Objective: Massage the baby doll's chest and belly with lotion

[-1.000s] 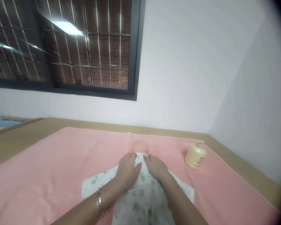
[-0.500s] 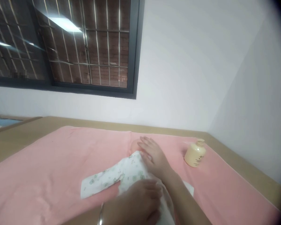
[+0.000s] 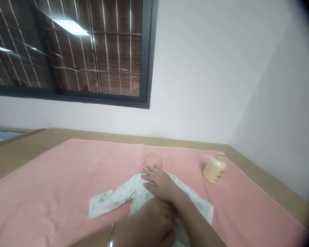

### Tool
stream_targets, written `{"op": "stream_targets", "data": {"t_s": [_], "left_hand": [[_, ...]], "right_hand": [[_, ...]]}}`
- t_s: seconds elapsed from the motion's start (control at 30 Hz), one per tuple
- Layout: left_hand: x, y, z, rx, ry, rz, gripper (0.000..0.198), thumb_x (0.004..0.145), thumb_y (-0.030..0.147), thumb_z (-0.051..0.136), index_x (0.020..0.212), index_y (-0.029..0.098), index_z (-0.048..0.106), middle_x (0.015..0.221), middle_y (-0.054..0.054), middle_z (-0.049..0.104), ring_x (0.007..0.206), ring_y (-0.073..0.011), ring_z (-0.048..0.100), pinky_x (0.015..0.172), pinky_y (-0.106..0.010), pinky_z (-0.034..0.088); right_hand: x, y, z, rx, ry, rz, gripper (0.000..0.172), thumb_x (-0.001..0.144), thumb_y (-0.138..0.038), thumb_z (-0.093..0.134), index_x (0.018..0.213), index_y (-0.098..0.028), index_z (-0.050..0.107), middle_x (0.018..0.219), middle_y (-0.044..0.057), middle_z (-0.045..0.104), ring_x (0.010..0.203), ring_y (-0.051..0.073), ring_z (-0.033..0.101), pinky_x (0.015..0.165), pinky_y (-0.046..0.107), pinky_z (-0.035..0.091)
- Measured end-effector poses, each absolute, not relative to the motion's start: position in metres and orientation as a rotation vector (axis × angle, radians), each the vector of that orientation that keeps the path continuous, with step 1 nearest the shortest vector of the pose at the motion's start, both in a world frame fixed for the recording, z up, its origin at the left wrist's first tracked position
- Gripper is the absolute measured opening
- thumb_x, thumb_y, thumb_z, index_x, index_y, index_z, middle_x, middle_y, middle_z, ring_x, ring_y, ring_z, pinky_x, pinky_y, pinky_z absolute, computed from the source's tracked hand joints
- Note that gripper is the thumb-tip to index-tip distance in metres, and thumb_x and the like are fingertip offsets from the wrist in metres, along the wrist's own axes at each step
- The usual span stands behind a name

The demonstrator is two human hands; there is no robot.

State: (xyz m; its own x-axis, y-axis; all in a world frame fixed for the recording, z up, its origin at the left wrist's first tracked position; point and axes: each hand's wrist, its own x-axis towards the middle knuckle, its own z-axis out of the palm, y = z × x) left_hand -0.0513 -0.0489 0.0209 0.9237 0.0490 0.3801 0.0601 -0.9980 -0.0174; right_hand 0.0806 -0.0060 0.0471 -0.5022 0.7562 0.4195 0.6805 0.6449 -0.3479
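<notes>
A small doll (image 3: pixel 152 159) with a smooth, pinkish round head lies on its back. Its white baby shirt (image 3: pixel 113 199) has a pale green print, and the sleeves spread to both sides. My right hand (image 3: pixel 158 181) rests flat on the upper chest just below the head, fingers apart. Crossing below it, my left hand (image 3: pixel 154 219), with a silver bangle (image 3: pixel 111 235) at the wrist, is curled closed over the shirt's middle. Whatever its fingers may grip is hidden under the hand. My forearms cover much of the lower shirt.
A pink sheet (image 3: pixel 54 178) with some wrinkles lies under the doll, on a tan surface (image 3: pixel 113 134). To the right stands a cream pump bottle (image 3: pixel 214 169). Behind are a white wall (image 3: pixel 195 68) and a dark-framed barred window (image 3: pixel 146 68).
My right hand has slid from beside the doll's head down and left onto its upper chest, uncovering the head and right sleeve. My left hand has barely moved.
</notes>
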Motion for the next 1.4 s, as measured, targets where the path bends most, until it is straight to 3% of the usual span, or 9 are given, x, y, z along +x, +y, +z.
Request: {"op": "stream_targets", "data": {"t_s": [0.23, 0.53, 0.73, 0.93, 1.07, 1.17, 1.4], "left_hand": [[-0.052, -0.051, 0.018, -3.098, -0.184, -0.593, 0.009, 0.079, 0.020, 0.056, 0.070, 0.018, 0.059, 0.076, -0.003, 0.064, 0.080, -0.0182, 0.056, 0.083, -0.035, 0.047], [-0.048, -0.045, 0.012, -3.092, -0.108, -0.663, 0.010, 0.072, 0.016, 0.056, 0.064, 0.019, 0.051, 0.067, 0.000, 0.060, 0.070, -0.0150, 0.053, 0.071, -0.030, 0.046], [-0.047, -0.047, 0.027, -3.073, -0.061, -0.621, 0.018, 0.069, 0.016, 0.059, 0.059, 0.020, 0.045, 0.064, 0.001, 0.058, 0.067, -0.0142, 0.053, 0.075, -0.031, 0.048], [-0.049, -0.047, 0.020, -3.077, -0.156, -0.544, 0.008, 0.077, 0.020, 0.058, 0.069, 0.017, 0.057, 0.076, -0.003, 0.066, 0.076, -0.0180, 0.059, 0.078, -0.033, 0.049], [-0.050, -0.048, 0.012, -3.041, -0.238, -0.535, 0.018, 0.086, 0.025, 0.050, 0.074, 0.018, 0.061, 0.078, -0.004, 0.068, 0.078, -0.0190, 0.061, 0.080, -0.035, 0.050], [-0.053, -0.049, 0.014, -3.048, -0.246, -0.561, 0.017, 0.086, 0.027, 0.051, 0.077, 0.019, 0.063, 0.081, -0.004, 0.068, 0.081, -0.0205, 0.061, 0.082, -0.036, 0.050], [-0.056, -0.050, 0.020, -3.115, -0.212, -0.636, 0.021, 0.087, 0.025, 0.048, 0.073, 0.020, 0.064, 0.072, -0.003, 0.066, 0.071, -0.0182, 0.060, 0.075, -0.035, 0.052]], "right_hand": [[0.085, -0.005, 0.045, -1.169, -2.310, 0.299, 0.042, 0.087, -0.030, 0.057, 0.128, -0.025, 0.061, 0.146, 0.004, 0.043, 0.140, 0.025, 0.032, 0.116, 0.046, 0.020], [0.091, -0.003, 0.041, -1.142, -2.253, 0.377, 0.036, 0.083, -0.029, 0.059, 0.118, -0.028, 0.068, 0.143, 0.001, 0.046, 0.139, 0.027, 0.033, 0.114, 0.050, 0.023], [0.090, -0.006, 0.045, -1.151, -2.259, 0.337, 0.041, 0.084, -0.033, 0.058, 0.125, -0.026, 0.064, 0.143, 0.003, 0.046, 0.138, 0.027, 0.034, 0.115, 0.050, 0.023], [0.085, -0.013, 0.053, -1.146, -2.388, 0.338, 0.046, 0.085, -0.037, 0.060, 0.131, -0.029, 0.058, 0.147, 0.002, 0.040, 0.140, 0.027, 0.031, 0.116, 0.050, 0.018], [0.086, -0.016, 0.057, -1.174, -2.394, 0.365, 0.055, 0.084, -0.038, 0.062, 0.137, -0.027, 0.051, 0.150, 0.005, 0.035, 0.141, 0.026, 0.028, 0.117, 0.048, 0.017], [0.087, -0.016, 0.055, -1.177, -2.365, 0.363, 0.055, 0.084, -0.039, 0.062, 0.137, -0.026, 0.052, 0.151, 0.005, 0.034, 0.142, 0.027, 0.026, 0.117, 0.049, 0.015], [0.085, -0.013, 0.047, -1.159, -2.284, 0.353, 0.049, 0.085, -0.036, 0.060, 0.133, -0.026, 0.056, 0.147, 0.006, 0.040, 0.139, 0.026, 0.033, 0.116, 0.049, 0.019]]}}
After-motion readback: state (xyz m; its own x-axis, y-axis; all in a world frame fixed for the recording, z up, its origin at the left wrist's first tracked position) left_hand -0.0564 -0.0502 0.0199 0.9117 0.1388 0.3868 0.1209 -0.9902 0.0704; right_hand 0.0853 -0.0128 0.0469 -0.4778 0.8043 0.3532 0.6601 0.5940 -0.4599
